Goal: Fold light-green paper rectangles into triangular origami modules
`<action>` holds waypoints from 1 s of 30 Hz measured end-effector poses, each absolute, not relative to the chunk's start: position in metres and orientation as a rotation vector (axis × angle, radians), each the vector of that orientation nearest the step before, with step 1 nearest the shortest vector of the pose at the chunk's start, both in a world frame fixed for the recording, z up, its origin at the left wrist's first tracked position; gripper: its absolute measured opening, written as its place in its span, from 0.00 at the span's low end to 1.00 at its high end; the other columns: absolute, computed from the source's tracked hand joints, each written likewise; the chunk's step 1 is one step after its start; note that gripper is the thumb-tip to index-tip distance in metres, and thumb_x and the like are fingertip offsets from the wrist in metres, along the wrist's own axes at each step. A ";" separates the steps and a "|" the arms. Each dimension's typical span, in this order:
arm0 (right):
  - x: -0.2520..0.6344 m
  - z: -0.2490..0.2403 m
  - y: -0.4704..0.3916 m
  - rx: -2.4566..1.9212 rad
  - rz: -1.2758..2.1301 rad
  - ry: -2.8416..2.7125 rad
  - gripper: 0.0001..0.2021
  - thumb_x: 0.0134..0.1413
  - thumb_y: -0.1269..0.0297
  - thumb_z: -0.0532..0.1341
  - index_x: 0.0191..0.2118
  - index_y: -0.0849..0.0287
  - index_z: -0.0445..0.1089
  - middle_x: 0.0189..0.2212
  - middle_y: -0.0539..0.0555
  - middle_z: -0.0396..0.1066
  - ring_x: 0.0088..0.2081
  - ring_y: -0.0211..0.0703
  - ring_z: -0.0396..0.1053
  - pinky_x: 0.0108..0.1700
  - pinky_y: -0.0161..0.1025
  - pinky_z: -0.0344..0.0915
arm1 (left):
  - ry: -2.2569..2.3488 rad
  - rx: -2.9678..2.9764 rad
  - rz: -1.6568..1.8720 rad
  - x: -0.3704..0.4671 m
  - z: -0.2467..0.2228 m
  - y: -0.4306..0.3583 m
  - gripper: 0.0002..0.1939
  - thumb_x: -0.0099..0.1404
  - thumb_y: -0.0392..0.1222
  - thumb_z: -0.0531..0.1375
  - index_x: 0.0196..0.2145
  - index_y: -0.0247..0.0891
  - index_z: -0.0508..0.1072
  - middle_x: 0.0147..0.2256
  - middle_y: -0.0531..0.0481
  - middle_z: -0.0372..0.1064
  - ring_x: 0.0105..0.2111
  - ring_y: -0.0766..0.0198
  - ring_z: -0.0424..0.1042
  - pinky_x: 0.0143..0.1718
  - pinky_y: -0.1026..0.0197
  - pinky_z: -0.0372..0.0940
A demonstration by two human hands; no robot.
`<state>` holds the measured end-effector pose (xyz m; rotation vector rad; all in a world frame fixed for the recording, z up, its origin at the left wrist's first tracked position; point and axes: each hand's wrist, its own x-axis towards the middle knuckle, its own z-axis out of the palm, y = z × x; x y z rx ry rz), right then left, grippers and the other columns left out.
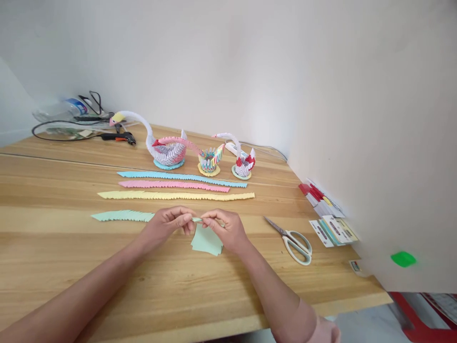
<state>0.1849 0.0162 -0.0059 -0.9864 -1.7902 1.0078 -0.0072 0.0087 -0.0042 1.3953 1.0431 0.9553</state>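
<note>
A small folded piece of light green paper [196, 219] is pinched between my two hands above the table. My left hand [174, 219] grips its left end, and my right hand [223, 226] grips its right end. Below them lies a small stack of light green paper sheets [207, 239], partly covered by my right hand. A row of folded green pieces [121, 216] runs left from behind my left hand. Farther back lie a yellow row [174, 196], a pink row [174, 186] and a blue row [182, 177] of folded pieces.
Three folded-paper swans [167, 155] stand at the back. Scissors [296, 243] lie on the right of the wooden table [160, 295], near paper packs [332, 230] by the wall. At the back left are a plastic bottle [60, 109], cables and a black tool [119, 137].
</note>
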 end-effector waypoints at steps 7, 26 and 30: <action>0.185 -0.002 0.014 -0.986 0.962 -1.908 0.07 0.53 0.65 0.58 0.33 0.58 0.73 0.28 0.50 0.75 0.31 0.36 0.71 0.33 0.31 0.65 | 0.997 1.252 0.926 -0.009 -0.011 0.013 0.11 0.57 0.48 0.61 0.29 0.37 0.73 0.24 0.52 0.73 0.27 0.64 0.71 0.34 0.62 0.64; 0.189 -0.002 0.013 -0.851 0.701 -2.130 0.06 0.54 0.70 0.56 0.35 0.58 0.69 0.30 0.50 0.74 0.32 0.35 0.71 0.37 0.30 0.64 | 0.786 1.074 0.838 -0.011 -0.014 0.012 0.08 0.60 0.44 0.60 0.26 0.37 0.72 0.24 0.54 0.73 0.24 0.69 0.69 0.30 0.66 0.62; 0.188 -0.004 0.014 -0.796 0.571 -2.174 0.07 0.54 0.71 0.54 0.35 0.58 0.69 0.30 0.51 0.74 0.31 0.35 0.70 0.37 0.30 0.63 | 0.812 1.079 0.834 -0.011 -0.014 0.012 0.09 0.60 0.44 0.60 0.26 0.37 0.72 0.24 0.54 0.73 0.24 0.69 0.69 0.30 0.66 0.62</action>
